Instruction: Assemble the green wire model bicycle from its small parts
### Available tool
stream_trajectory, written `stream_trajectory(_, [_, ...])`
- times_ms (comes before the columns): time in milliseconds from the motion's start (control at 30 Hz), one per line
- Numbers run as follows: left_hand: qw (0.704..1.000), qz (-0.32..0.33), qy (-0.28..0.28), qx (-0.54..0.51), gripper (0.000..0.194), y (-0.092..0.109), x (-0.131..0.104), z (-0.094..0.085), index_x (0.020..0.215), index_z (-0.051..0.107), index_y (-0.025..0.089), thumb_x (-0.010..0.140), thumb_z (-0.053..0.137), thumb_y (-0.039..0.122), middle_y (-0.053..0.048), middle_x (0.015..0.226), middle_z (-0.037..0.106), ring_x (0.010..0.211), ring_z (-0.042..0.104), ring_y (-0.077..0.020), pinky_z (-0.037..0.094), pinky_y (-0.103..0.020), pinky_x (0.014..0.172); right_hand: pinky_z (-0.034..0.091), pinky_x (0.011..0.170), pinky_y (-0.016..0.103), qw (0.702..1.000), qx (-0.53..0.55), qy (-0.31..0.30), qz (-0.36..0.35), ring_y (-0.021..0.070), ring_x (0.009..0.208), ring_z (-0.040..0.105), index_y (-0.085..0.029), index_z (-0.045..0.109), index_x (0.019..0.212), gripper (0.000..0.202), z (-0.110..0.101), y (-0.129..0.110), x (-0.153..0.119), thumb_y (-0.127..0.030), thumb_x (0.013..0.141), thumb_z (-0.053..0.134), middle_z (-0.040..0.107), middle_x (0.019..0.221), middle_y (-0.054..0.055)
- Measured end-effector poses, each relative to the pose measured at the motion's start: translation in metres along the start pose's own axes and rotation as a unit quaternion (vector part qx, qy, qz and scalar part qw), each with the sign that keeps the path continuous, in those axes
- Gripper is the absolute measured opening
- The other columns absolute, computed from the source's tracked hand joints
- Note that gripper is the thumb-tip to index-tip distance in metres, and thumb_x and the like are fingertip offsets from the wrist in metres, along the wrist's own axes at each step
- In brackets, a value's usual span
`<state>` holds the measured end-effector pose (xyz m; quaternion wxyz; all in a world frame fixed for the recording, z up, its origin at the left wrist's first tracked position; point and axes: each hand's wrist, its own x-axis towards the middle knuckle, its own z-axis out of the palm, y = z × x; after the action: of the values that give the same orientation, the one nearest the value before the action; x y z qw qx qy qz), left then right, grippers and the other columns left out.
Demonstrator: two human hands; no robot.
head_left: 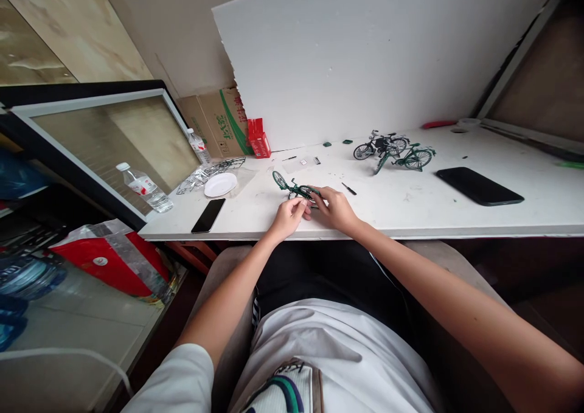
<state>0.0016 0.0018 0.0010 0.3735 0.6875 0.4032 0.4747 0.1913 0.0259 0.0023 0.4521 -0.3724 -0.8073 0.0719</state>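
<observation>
A small green model bicycle [294, 188] is held just above the white table, tilted, one wheel pointing to the upper left. My left hand [289, 216] is closed in a pinch at its lower side. My right hand [336, 208] has its fingers pressed round the wheel on the right. The fingertips of both hands nearly meet and hide part of that wheel. Right of my right hand lies a small dark screwdriver [349, 188].
Black and green model bicycles [375, 145] [414, 157] stand at the back right. A black tray-like object [479, 185] lies right, a phone [208, 216] left. Beyond are a white plate [220, 185], water bottles [145, 188], a red box [258, 138] and the table's front edge [410, 232].
</observation>
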Motion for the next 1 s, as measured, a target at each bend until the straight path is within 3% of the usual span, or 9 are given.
stream_trajectory(200, [1.0,0.0,-0.004,0.003,0.046,-0.0019,0.0008,-0.0008,0.1,0.071,0.014,0.102,0.059,0.059,-0.008,0.087,0.074,0.07,0.072,-0.0169,0.053,-0.027,0.063,0.058,0.089,0.039,1.0,0.012,-0.007,-0.002,0.0285,0.1,0.076,-0.018,0.068,0.136,0.038,0.0039,0.0052,0.0022,-0.033,0.11,0.045,0.079,0.114,0.014])
stream_trajectory(367, [1.0,-0.006,-0.006,0.007,0.046,-0.0007,0.0004,-0.0015,0.099,0.071,0.014,0.102,0.058,0.058,-0.009,0.088,0.074,0.07,0.073,-0.0167,0.051,-0.026,0.059,0.056,0.078,0.035,0.999,0.035,-0.037,0.013,0.0241,0.081,0.074,-0.017,0.069,0.133,0.039,0.0031,0.0049,0.0036,-0.035,0.111,0.042,0.081,0.101,0.011])
stream_trajectory(500, [1.0,-0.001,-0.007,0.013,0.047,-0.0002,-0.0006,-0.0008,0.1,0.072,0.013,0.103,0.058,0.058,-0.009,0.086,0.074,0.07,0.072,-0.0159,0.053,-0.026,0.061,0.054,0.076,0.032,0.997,0.058,-0.042,0.017,0.0217,0.076,0.073,-0.017,0.068,0.137,0.041,0.0,0.0019,0.0047,-0.037,0.111,0.042,0.081,0.095,0.009])
stream_trajectory(767, [1.0,-0.001,-0.005,0.014,0.047,0.0017,-0.0012,-0.0004,0.098,0.072,0.013,0.103,0.059,0.058,-0.009,0.086,0.073,0.07,0.073,-0.0157,0.056,-0.026,0.064,0.047,0.067,0.031,0.997,0.057,-0.049,0.033,0.02,0.06,0.061,-0.021,0.071,0.106,0.037,-0.0005,0.0015,0.0052,-0.042,0.112,0.041,0.071,0.074,0.003])
stream_trajectory(1000, [1.0,0.003,-0.004,0.009,0.048,-0.0015,-0.0011,-0.0002,0.1,0.073,0.013,0.103,0.058,0.058,-0.009,0.086,0.074,0.07,0.073,-0.0152,0.056,-0.026,0.066,0.048,0.07,0.031,0.995,0.082,-0.055,0.029,0.0206,0.066,0.063,-0.021,0.069,0.107,0.036,-0.0006,0.0014,0.0057,-0.042,0.112,0.04,0.072,0.079,0.004])
